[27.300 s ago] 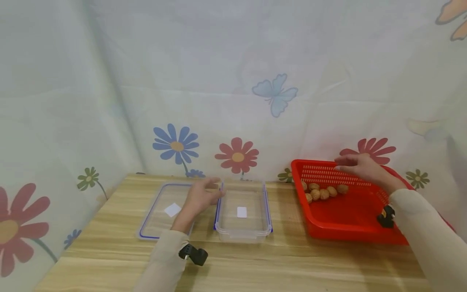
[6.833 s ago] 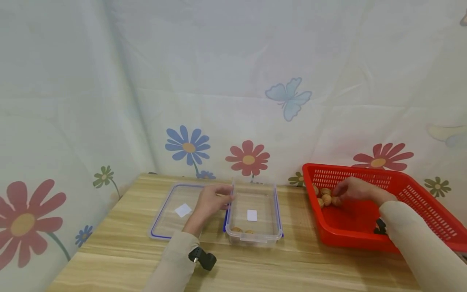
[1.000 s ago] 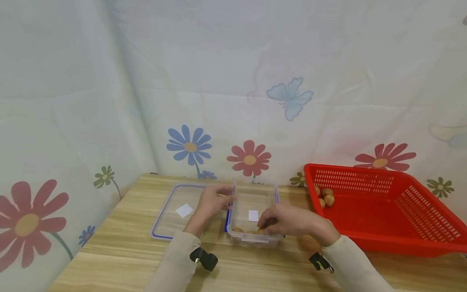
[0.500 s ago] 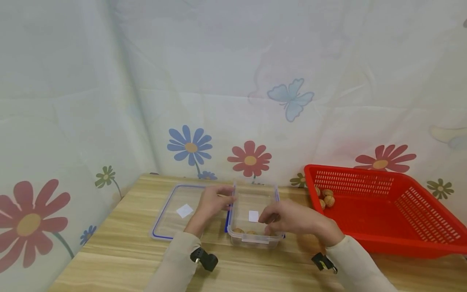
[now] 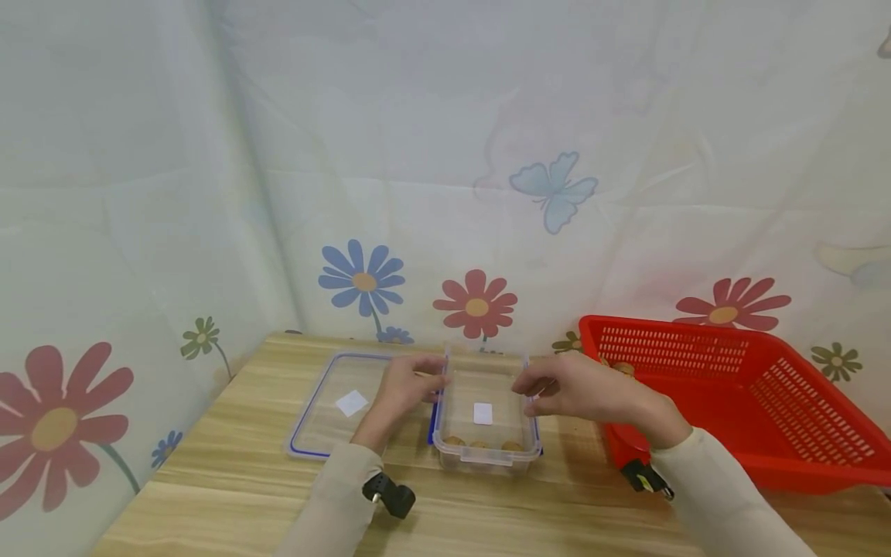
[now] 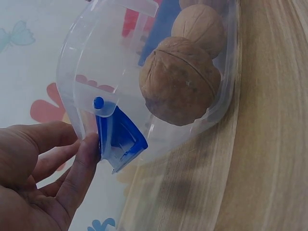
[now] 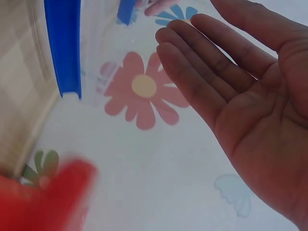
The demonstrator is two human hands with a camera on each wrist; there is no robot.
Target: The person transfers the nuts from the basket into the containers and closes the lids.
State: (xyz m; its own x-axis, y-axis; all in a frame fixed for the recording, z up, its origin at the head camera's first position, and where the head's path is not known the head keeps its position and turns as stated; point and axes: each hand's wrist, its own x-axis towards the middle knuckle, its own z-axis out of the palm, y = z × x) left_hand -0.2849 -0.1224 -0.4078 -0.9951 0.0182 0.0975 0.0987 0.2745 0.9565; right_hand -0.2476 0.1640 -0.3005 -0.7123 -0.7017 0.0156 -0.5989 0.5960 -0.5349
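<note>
My left hand (image 5: 409, 384) pinches the left rim of a clear plastic storage container (image 5: 489, 458), thumb and fingers on either side of the wall beside a blue clip (image 6: 118, 137). Three walnuts (image 5: 512, 446) lie in a row along the near end inside; two of them stand out large in the left wrist view, the nearest walnut (image 6: 178, 82) closest to the camera. My right hand (image 5: 588, 387) hovers over the container's right rim, fingers extended and palm bare, as the right wrist view shows.
A transparent lid (image 5: 323, 422) with a blue seal lies flat left of the container. To the right stands a red plastic basket (image 5: 766, 460); walnuts (image 5: 624, 369) at its left end are partly hidden by the right hand. A flower-print curtain (image 5: 418, 193) hangs behind the wooden table.
Over the earlier frames walnuts went from the basket into the container. In the last second my right hand let go of a walnut there, then rose and moved right. My left hand stays put.
</note>
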